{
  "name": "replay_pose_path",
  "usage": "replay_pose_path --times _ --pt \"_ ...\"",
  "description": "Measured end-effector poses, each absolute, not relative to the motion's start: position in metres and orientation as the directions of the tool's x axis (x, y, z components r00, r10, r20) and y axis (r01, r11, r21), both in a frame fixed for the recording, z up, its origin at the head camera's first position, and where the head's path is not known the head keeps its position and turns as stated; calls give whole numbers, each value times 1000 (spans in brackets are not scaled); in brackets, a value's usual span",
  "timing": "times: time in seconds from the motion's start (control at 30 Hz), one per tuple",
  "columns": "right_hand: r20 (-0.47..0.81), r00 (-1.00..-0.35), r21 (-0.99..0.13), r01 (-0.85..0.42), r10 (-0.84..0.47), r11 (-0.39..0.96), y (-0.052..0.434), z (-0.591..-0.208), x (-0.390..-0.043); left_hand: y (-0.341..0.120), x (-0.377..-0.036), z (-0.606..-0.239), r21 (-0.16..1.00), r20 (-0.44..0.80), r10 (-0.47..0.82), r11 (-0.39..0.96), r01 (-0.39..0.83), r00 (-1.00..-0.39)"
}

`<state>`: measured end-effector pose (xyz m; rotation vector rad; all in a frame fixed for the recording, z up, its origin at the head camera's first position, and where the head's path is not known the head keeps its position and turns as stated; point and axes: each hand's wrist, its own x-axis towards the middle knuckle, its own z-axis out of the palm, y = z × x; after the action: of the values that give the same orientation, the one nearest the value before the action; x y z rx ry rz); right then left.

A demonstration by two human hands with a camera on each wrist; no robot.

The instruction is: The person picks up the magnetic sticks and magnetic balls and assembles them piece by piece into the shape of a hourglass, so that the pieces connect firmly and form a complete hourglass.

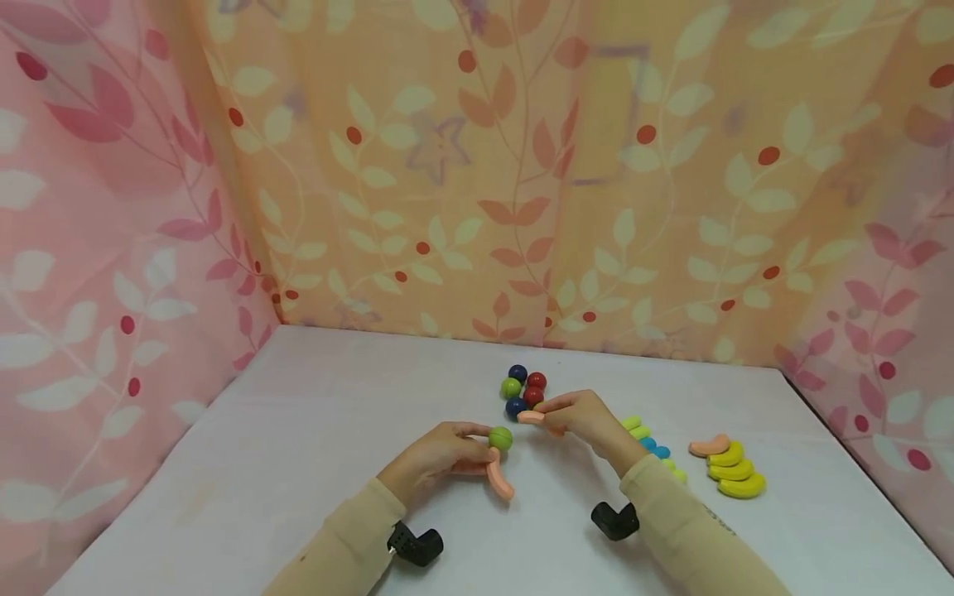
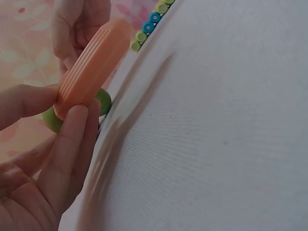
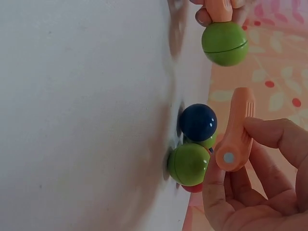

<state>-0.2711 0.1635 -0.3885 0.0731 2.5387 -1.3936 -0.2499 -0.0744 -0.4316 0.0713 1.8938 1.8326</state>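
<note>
My left hand pinches a salmon-coloured curved stick between thumb and fingers. A green ball touches the end of that stick, above the table. With thumb and fingertips my right hand pinches another salmon curved stick, which has a grey disc in its rounded end. This second stick is held beside a cluster of balls on the table, near a dark blue ball. A red ball and a green ball are also in that cluster, partly behind one another.
Short yellow-green rods and blue rods lie in a row beyond my right wrist. Farther right, several yellow curved sticks lie beside a salmon one. A patterned curtain surrounds the white table.
</note>
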Motion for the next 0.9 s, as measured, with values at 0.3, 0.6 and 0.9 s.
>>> replay_pose_path --times 0.3,0.6,0.9 --pt "-233 -969 -816 153 -76 557 159 -388 -276 -74 -252 -429 948 -317 349 135 -288 -882" --pt "-218 -968 -829 117 -123 547 153 -391 -278 -75 -248 -430 950 -312 377 152 -274 -872" --pt "-231 -963 -818 115 -139 564 151 -392 -276 -78 -248 -431 956 -292 406 143 -256 -866"
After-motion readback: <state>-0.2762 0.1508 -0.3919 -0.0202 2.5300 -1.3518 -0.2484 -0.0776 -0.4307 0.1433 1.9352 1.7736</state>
